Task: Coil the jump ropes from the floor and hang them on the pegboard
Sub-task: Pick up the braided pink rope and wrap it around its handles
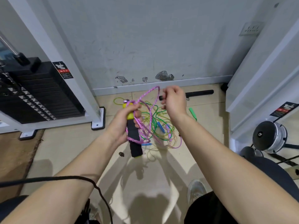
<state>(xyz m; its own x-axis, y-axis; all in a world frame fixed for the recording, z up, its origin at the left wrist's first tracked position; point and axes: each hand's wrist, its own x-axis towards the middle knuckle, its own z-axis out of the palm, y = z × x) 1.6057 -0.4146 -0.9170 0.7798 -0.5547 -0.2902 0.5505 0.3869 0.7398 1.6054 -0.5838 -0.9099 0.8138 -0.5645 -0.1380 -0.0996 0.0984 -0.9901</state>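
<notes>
Left hand's [123,123] fingers [137,113] gripped the black-and-yellow handle [135,147], with the pink rope [131,140] coiled round it. Right hand's [174,101] fingers [164,92] curled beside the rope's loop above the handle; whether they pinched it was unclear. Other ropes [159,123] lay tangled on the floor [72,151] behind the handle.

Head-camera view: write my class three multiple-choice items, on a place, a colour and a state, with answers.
1. Where is the green handle? A) on the floor beside the rope tangle B) on a peg C) in a hand
2. What colour is the rope looped round the black handle? A) green B) pink C) blue
3. The left hand is: A) open B) gripping the black handle C) flat on the floor
Answers: 1A, it lies on the floor; 2B, pink loops wrap it; 3B, fingers curl round it.
</notes>
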